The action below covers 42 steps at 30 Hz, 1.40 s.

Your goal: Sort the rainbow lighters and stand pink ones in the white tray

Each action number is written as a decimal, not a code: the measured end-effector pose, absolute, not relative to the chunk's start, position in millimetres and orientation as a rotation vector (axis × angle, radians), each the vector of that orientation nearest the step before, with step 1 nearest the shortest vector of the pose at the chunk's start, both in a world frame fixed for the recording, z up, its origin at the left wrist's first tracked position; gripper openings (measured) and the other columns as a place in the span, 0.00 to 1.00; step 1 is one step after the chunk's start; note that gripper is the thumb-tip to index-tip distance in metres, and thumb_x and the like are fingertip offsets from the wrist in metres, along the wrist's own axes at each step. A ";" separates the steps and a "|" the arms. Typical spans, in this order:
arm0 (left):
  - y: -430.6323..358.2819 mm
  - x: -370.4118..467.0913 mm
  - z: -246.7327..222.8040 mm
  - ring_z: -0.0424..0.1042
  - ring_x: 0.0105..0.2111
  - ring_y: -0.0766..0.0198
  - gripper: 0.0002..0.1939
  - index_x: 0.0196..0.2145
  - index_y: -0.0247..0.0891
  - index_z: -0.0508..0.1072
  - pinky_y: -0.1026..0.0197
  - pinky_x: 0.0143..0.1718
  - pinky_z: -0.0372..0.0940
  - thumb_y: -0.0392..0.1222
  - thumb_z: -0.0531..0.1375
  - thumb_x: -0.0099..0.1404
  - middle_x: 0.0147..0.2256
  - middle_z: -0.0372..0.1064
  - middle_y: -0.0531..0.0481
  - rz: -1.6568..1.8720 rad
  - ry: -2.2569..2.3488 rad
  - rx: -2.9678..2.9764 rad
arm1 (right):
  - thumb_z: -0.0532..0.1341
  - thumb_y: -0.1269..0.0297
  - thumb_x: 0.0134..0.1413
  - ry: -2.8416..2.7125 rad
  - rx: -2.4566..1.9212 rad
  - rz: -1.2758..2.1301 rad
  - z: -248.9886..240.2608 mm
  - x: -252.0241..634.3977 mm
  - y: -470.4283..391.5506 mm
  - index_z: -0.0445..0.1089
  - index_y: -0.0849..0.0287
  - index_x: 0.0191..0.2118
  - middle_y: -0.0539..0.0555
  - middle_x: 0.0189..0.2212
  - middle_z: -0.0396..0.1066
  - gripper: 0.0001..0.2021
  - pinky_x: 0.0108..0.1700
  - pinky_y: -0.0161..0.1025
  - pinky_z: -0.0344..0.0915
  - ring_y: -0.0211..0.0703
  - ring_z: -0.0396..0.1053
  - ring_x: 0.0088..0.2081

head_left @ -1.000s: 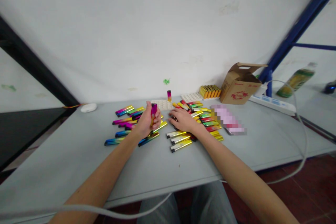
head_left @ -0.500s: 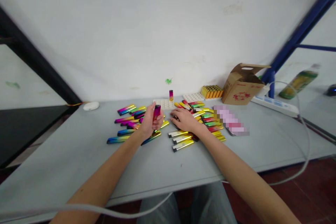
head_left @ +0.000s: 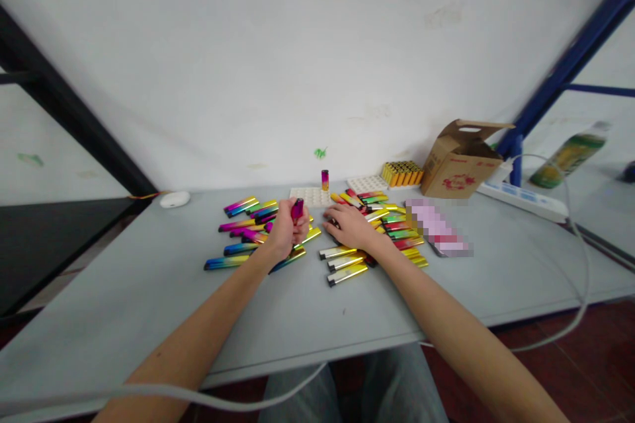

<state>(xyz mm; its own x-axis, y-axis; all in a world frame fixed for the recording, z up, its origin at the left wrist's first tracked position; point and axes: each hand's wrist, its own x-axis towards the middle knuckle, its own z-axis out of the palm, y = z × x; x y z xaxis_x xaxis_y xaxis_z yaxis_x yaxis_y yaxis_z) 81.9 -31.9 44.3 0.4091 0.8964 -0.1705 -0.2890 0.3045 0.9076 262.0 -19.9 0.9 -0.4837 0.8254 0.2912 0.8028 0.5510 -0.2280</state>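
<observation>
My left hand (head_left: pixel 289 230) is wrapped round a purple lighter (head_left: pixel 297 209), held upright with its dark top showing above my fingers. Loose lighters in purple, blue and yellow (head_left: pixel 237 227) lie around and under that hand. My right hand (head_left: pixel 351 226) rests palm down on a second group of lighters (head_left: pixel 404 235) in red, green and yellow, its fingers slightly bent and apart; what lies beneath them is partly hidden. Behind the hands, one purple-orange lighter (head_left: pixel 325 180) stands upright at a white tray with holes (head_left: pixel 308 196).
A second white tray (head_left: pixel 366 184) lies by a block of upright yellow lighters (head_left: pixel 403 174). Further right are an open cardboard box (head_left: pixel 459 172), a power strip (head_left: pixel 526 200) and a blurred-out pink item (head_left: pixel 436 228). A white case (head_left: pixel 174 199) lies left; a white cable (head_left: pixel 585 264) loops at right.
In my left hand, less of the lighter's body shows now, with my fingers covering more of it. My right hand stays in place on the lighters.
</observation>
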 end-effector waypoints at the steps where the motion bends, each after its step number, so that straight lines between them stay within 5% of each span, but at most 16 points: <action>1: -31.6 82.1 43.9 0.37 0.10 0.75 0.26 0.14 0.39 0.52 0.72 0.10 0.36 0.56 0.42 0.63 0.11 0.37 0.60 0.906 0.795 0.933 | 0.53 0.58 0.63 -2.426 -1.330 0.086 1.0 262.1 -19.9 0.70 0.63 0.44 0.61 0.44 0.70 0.14 0.54 0.43 0.57 0.47 0.64 0.50; 22: -35.2 82.7 44.6 0.37 0.09 0.75 0.25 0.14 0.39 0.53 0.72 0.10 0.36 0.55 0.43 0.63 0.11 0.37 0.61 0.879 0.763 0.934 | 0.53 0.58 0.62 -2.425 -1.324 0.064 3.2 261.5 -21.3 0.70 0.63 0.44 0.60 0.44 0.70 0.15 0.54 0.43 0.57 0.47 0.64 0.51; 31: -35.2 82.7 43.2 0.38 0.09 0.76 0.28 0.16 0.39 0.53 0.72 0.10 0.37 0.64 0.47 0.61 0.12 0.38 0.62 0.929 0.753 0.895 | 0.53 0.59 0.62 -2.407 -1.333 0.096 3.4 261.4 -21.9 0.70 0.63 0.45 0.61 0.44 0.70 0.14 0.53 0.44 0.58 0.47 0.64 0.49; 38: -31.2 82.6 42.0 0.57 0.14 0.70 0.13 0.28 0.37 0.62 0.71 0.12 0.49 0.45 0.45 0.64 0.18 0.58 0.55 1.018 0.740 0.880 | 0.54 0.59 0.62 -2.409 -1.329 0.099 2.9 261.2 -21.8 0.70 0.63 0.44 0.61 0.44 0.70 0.14 0.54 0.44 0.58 0.47 0.65 0.49; 42: -29.6 86.5 39.9 0.68 0.19 0.67 0.06 0.32 0.37 0.62 0.67 0.18 0.61 0.42 0.52 0.65 0.22 0.66 0.53 1.113 0.816 0.969 | 0.55 0.63 0.60 -2.301 -1.281 0.120 5.3 260.7 -21.9 0.68 0.64 0.47 0.62 0.46 0.69 0.13 0.55 0.45 0.57 0.48 0.63 0.52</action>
